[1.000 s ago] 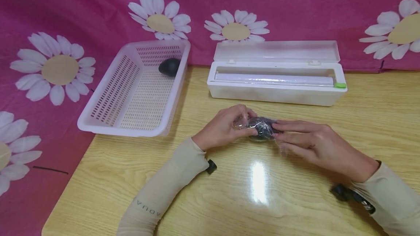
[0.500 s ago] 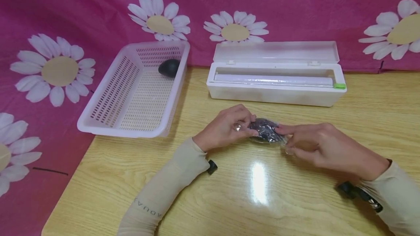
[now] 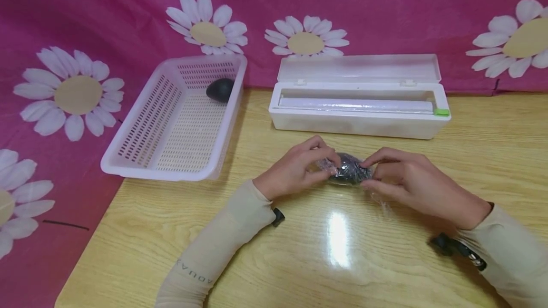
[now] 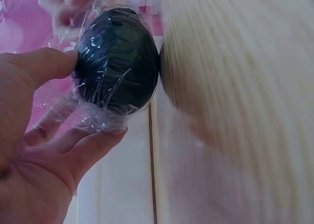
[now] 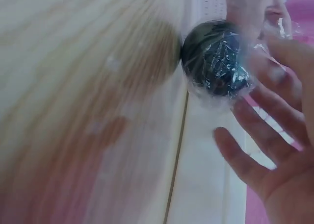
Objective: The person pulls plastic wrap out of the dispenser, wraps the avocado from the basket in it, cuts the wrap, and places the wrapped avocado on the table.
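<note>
A dark, oval avocado (image 3: 347, 169) in crinkled cling film sits on the table between both hands. My left hand (image 3: 295, 165) holds its left end; in the left wrist view, the thumb presses one side of the avocado (image 4: 117, 62) and fingers touch gathered film at its end. At the other end, my right hand (image 3: 411, 182) has thumb and index finger on the film, with a loose clear tail hanging below. In the right wrist view the avocado (image 5: 213, 57) touches the tabletop, and the right hand's other fingers are spread, the thumb side blurred.
To the left stands a white slotted basket (image 3: 160, 171) with another dark avocado (image 3: 220, 90) in it. Behind the hands, a white cling film dispenser (image 3: 355, 125) has its lid up, showing the roll (image 3: 357, 103) and a green slider (image 3: 441, 112). A pink flowered cloth hangs behind.
My right hand pulled slightly right and down with the film, then came back to the avocado's right end. The left fingers shifted over the left end. Basket and dispenser stay put.
</note>
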Available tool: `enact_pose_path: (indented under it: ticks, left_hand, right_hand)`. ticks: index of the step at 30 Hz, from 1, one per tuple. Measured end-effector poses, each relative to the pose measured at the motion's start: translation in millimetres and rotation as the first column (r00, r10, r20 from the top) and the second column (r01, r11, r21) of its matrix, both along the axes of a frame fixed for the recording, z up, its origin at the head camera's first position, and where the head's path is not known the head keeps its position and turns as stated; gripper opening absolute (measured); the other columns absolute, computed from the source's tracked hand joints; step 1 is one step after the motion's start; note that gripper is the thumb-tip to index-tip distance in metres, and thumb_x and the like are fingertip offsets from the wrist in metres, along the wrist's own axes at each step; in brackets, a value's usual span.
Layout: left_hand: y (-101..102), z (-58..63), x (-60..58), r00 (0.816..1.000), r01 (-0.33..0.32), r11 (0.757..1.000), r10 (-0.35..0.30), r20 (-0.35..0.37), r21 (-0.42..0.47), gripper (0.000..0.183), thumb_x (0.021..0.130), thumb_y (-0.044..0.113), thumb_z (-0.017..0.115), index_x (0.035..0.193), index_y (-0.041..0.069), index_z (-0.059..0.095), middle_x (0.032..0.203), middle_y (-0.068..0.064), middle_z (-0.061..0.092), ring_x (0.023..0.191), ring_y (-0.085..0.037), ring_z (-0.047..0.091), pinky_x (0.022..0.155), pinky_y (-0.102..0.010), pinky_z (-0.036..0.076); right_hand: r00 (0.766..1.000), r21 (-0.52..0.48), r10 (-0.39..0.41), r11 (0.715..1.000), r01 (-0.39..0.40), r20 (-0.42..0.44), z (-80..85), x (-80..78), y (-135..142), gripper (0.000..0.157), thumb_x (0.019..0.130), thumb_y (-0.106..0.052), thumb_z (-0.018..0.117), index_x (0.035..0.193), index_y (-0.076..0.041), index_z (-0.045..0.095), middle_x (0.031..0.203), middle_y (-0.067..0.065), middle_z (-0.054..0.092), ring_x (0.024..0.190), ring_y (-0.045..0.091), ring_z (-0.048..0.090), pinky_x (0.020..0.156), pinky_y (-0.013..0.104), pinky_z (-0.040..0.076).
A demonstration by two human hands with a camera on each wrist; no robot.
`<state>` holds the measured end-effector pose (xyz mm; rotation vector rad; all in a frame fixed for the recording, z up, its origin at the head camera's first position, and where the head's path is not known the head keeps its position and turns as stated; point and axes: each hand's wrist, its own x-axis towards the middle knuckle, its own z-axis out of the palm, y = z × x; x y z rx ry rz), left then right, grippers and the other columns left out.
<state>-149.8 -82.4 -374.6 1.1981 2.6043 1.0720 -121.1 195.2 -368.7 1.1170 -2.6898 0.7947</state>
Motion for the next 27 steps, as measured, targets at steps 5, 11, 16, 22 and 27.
enact_pose_path:
  ticks: [5,11,16,22,27]
  left_hand:
    - [-0.5,-1.7,0.5,0.999,0.032,0.999,-0.032,0.000,0.008,0.013,0.100,0.009,0.065,0.109,0.016,0.072,0.129,-0.003,0.063,0.119,-0.014,0.062,0.103,-0.020,0.050]
    - [-2.1,-1.5,-0.9,0.997,0.068,0.997,-0.069,0.031,0.033,0.012,0.099,0.005,0.066,0.099,0.013,0.074,0.136,-0.007,0.061,0.132,-0.021,0.059,0.112,-0.021,0.047]
    - [-9.1,1.9,-3.0,0.998,0.061,0.995,-0.059,-0.038,0.073,0.012,0.096,0.006,0.072,0.102,0.013,0.079,0.129,-0.006,0.064,0.133,-0.022,0.059,0.111,-0.026,0.050]
    - [-20.3,7.7,0.4,0.987,-0.038,0.990,0.058,-0.153,0.134,0.019,0.093,0.011,0.076,0.112,0.010,0.076,0.109,-0.004,0.074,0.098,-0.011,0.070,0.089,-0.024,0.059]
    - [-25.1,9.2,8.2,0.978,-0.108,0.988,0.125,-0.167,0.110,0.010,0.092,0.004,0.076,0.100,0.007,0.071,0.099,-0.005,0.075,0.092,-0.014,0.072,0.087,-0.017,0.057]
  right_hand:
    - [0.996,-0.043,-0.045,0.998,0.048,0.074,-2.9,-5.1,-13.1,0.034,0.079,-0.023,0.091,0.095,-0.021,0.060,0.099,-0.008,0.065,0.084,0.006,0.063,0.067,0.019,0.056]
    - [0.989,0.013,-0.034,0.999,0.033,0.141,-6.1,-9.0,-13.1,0.064,0.079,-0.032,0.089,0.134,-0.016,0.060,0.119,0.000,0.068,0.095,0.011,0.066,0.078,0.034,0.061]
    - [0.981,0.055,-0.039,0.998,0.029,0.190,-6.3,-11.7,-12.5,0.066,0.084,-0.033,0.085,0.144,-0.020,0.060,0.120,0.001,0.075,0.090,0.008,0.067,0.075,0.028,0.059]
    - [0.971,0.060,-0.069,0.997,0.056,0.230,-3.7,-13.0,-9.3,0.067,0.085,-0.035,0.085,0.144,-0.017,0.061,0.115,0.012,0.078,0.085,0.010,0.072,0.069,0.028,0.059]
    - [0.967,0.061,-0.067,0.997,0.053,0.248,-4.7,-13.7,-9.6,0.066,0.088,-0.037,0.081,0.146,-0.014,0.059,0.113,0.014,0.079,0.084,0.008,0.071,0.066,0.026,0.056]
